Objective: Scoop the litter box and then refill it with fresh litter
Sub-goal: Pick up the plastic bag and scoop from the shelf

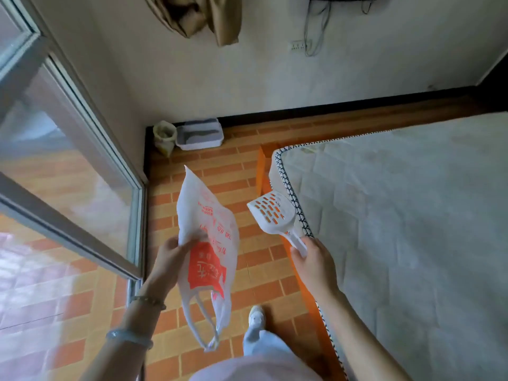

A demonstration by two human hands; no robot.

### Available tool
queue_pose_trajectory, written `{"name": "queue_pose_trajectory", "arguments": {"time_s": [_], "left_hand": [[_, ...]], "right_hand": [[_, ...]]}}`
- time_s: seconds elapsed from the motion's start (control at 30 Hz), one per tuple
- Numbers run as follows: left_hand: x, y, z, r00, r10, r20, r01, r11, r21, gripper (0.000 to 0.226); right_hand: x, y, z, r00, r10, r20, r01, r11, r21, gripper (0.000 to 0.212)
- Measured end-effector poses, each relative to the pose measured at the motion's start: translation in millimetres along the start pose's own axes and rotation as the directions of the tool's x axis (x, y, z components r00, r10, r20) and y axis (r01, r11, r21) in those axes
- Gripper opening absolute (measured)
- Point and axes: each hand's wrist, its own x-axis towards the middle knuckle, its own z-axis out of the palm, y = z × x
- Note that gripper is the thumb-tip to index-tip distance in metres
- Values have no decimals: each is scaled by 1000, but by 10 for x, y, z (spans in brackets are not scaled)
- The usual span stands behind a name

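My left hand grips a white plastic bag with red print, its handles hanging down. My right hand holds a white slotted litter scoop by its handle, the scoop head pointing away from me. The litter box, a pale tray with grey litter inside, sits on the floor in the far corner against the wall. An open sack of litter stands just left of the box.
A mattress on an orange frame fills the right side. A glass sliding door lines the left. A strip of brick-pattern tile floor runs between them to the corner. My foot is on the tiles.
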Motion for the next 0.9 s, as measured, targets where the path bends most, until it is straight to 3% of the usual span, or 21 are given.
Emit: {"name": "queue_pose_trajectory", "arguments": {"time_s": [0.17,0.37,0.67,0.8,0.9], "left_hand": [[612,372,41,997,18,-80,-20,999,-35,68],[1321,665,86,987,-14,-159,-4,994,-110,60],[2759,1086,-78,987,-67,-147,44,987,-153,41],[3501,1457,-236,988,-87,-125,63,980,-188,53],[4016,1755,-342,988,-93,-121,70,981,-181,45]], "right_hand": [[997,-243,123,996,-73,50,71,997,36,14],[1849,-486,257,982,-139,126,133,990,50,17],[3282,-903,833,970,-166,179,161,986,44,18],[4058,-1251,1091,966,-166,200,162,986,38,15],[4558,-1479,1271,964,-161,211,156,987,37,16]]}}
